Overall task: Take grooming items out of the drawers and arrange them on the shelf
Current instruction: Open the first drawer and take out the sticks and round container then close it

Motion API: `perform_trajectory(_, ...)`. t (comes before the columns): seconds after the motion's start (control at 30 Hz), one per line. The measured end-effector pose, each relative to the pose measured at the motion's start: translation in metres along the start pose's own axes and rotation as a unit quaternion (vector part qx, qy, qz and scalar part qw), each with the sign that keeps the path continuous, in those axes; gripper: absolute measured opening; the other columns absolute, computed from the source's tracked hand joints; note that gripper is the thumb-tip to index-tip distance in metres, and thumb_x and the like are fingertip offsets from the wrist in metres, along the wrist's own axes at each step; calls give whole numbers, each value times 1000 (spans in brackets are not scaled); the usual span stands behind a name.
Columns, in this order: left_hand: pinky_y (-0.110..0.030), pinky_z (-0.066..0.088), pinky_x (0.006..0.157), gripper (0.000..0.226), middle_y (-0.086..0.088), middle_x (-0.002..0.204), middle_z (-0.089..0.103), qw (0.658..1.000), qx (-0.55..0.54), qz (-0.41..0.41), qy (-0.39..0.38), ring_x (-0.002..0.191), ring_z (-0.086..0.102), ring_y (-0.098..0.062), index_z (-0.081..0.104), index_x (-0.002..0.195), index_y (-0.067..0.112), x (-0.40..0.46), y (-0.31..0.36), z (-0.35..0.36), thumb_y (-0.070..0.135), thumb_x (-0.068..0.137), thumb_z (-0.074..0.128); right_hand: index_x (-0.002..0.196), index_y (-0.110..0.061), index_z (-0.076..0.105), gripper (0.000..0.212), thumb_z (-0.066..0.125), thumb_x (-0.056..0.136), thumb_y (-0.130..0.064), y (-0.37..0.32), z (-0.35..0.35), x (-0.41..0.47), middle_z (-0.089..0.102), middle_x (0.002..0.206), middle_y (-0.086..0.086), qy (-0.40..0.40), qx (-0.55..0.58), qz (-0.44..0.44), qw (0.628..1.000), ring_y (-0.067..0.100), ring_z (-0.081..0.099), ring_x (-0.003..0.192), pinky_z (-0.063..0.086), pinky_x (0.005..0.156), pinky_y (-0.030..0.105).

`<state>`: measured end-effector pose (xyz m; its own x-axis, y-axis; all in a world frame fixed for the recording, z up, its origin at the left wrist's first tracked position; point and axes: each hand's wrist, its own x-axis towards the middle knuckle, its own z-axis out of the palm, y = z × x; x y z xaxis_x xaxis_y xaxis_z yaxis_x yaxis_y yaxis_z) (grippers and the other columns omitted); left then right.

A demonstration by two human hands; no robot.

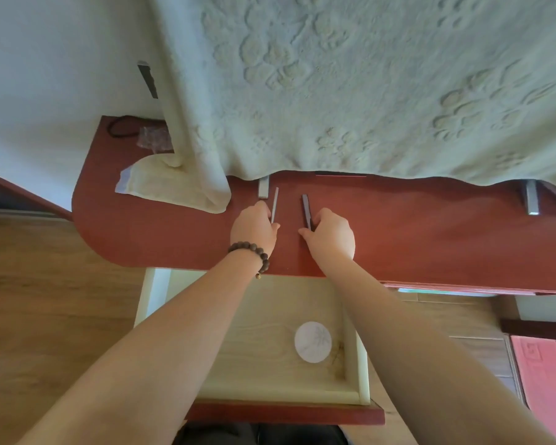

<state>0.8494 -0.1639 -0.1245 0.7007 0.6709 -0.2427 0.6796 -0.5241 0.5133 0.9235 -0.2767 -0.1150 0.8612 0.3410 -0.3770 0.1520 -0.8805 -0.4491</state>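
Red-brown shelf top (398, 232): left hand (254, 228) pinches a pale slim stick (274, 205), right hand (329, 234) grips a dark slim stick (306, 210); white round disc (313, 342) waits in the pale wooden drawer (363, 358).
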Motion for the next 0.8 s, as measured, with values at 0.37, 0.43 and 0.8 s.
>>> perform_trajectory(0.37,-30,45,73,27,-5,103,61,998,-12,65,23,97,57,-23,58,108,12,-29,-28,-8,29,87,64,107,-14,54,33,65,86,-37,20,-1,-40,56,94,-1,45,25,-62,997,19,54,80,39,64,28)
perform_trajectory(0.43,-32,47,78,31,-5,109,60,995,-13,93,34,106,53,-24,58,112,12,-38,-38,-10,29,87,64,100,-14,54,25,62,88,-34,32,-1,-65,51,83,-6,78,30,-114,990,15,49,70,35,59,27)
perform_trajectory(0.8,-47,1,120,115,-4,161,-1,979,185,87,-22,148,-7,-24,6,151,22,-51,-79,9,91,63,33,144,-28,22,90,70,73,-56,112,82,-125,28,144,7,-197,-158,15,968,31,34,129,46,93,43)
